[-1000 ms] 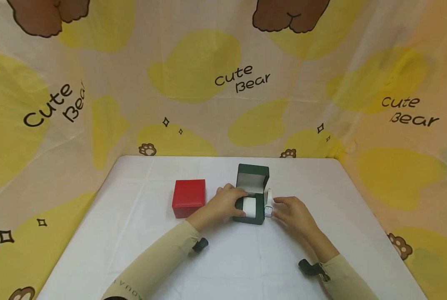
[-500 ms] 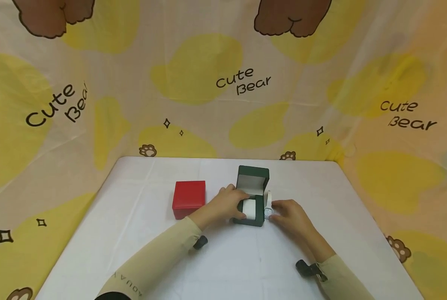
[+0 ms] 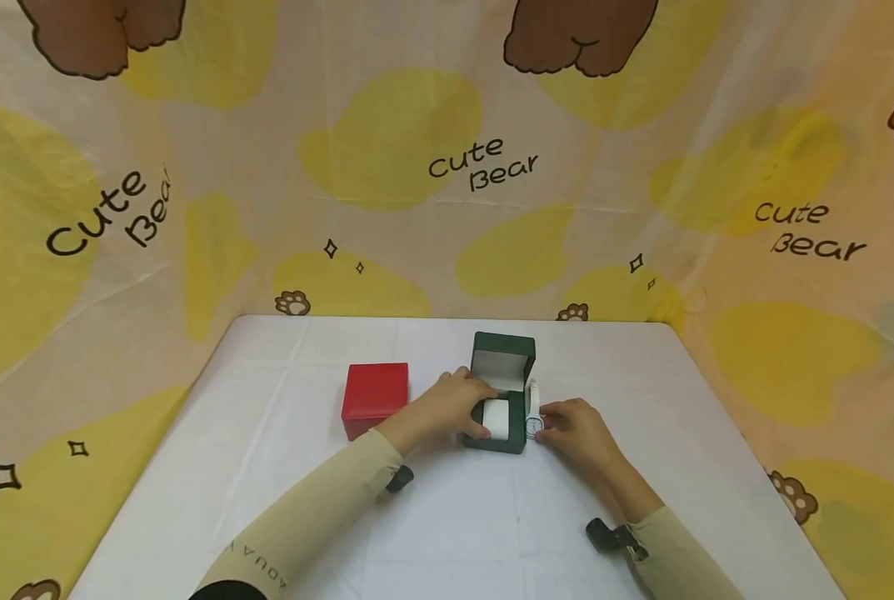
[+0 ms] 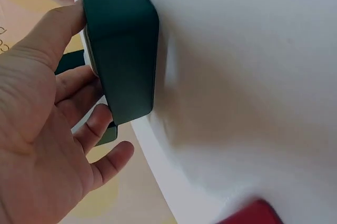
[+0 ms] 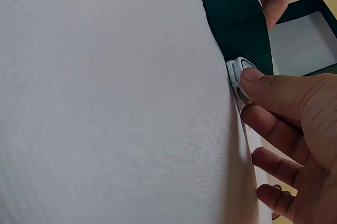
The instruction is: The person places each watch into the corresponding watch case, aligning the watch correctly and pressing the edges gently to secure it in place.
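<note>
A dark green watch box (image 3: pixel 516 427) stands with its lid up, a white cushion (image 3: pixel 496 419) inside. My left hand (image 3: pixel 450 408) reaches over its left side and holds the cushion between thumb and fingers. In the left wrist view, the green box wall (image 4: pixel 124 50) hides much of the cushion and the ends of some fingers. A white-strapped wristwatch (image 3: pixel 534 427) lies along the right side of the box. My right hand (image 3: pixel 577 429) pinches it at the case; in the right wrist view the thumb covers part of the watch (image 5: pixel 239 76).
A closed red box (image 3: pixel 376 396) sits left of the green one, close behind my left forearm. All of it stands on a white-covered table (image 3: pixel 447 533). A patterned cloth (image 3: pixel 387 150) rises behind the table's far edge and along its sides.
My right hand has moved slightly left, its fingertips closing onto the wristwatch. The left hand stays at the cushion. The head view has shifted a little.
</note>
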`<state>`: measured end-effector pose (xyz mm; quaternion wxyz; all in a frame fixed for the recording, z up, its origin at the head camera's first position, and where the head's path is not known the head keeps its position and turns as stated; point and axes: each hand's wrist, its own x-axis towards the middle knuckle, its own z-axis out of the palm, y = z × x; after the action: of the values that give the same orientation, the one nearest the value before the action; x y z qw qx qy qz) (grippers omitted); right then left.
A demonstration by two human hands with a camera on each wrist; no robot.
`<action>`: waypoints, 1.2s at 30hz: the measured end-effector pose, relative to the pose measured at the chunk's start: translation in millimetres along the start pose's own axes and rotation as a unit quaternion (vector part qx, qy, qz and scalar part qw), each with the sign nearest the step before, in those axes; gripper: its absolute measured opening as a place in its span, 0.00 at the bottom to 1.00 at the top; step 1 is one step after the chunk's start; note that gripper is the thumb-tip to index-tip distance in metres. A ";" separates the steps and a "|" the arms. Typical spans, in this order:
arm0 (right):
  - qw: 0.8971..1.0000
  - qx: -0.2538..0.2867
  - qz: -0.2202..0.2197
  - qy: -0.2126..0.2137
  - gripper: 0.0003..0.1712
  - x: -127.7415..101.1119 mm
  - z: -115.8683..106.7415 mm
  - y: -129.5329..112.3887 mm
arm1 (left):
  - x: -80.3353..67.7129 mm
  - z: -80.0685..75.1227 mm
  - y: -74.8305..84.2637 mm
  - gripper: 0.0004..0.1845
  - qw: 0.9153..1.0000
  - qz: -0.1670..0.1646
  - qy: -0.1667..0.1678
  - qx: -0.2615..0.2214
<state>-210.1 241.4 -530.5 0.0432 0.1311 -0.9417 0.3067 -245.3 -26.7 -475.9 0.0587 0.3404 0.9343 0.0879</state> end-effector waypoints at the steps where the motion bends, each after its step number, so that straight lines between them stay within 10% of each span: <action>1: 1.000 0.003 0.004 0.000 0.22 -0.1 0.1 -0.7 | 0.4 0.0 -0.4 0.36 1.000 0.003 -0.001 0.003; 12: 1.000 0.022 0.015 -0.002 0.20 0.8 2.2 -2.0 | 3.0 3.2 2.1 0.35 0.998 0.033 0.004 0.049; 36: 0.980 0.175 0.090 -0.031 0.20 -9.4 -9.9 -6.4 | -0.1 17.2 2.5 0.40 0.999 0.010 0.049 -0.016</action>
<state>-199.3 244.3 -520.4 -0.0370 0.0611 -0.8823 0.4653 -240.8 -22.8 -492.1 0.0175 0.3436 0.9313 0.1196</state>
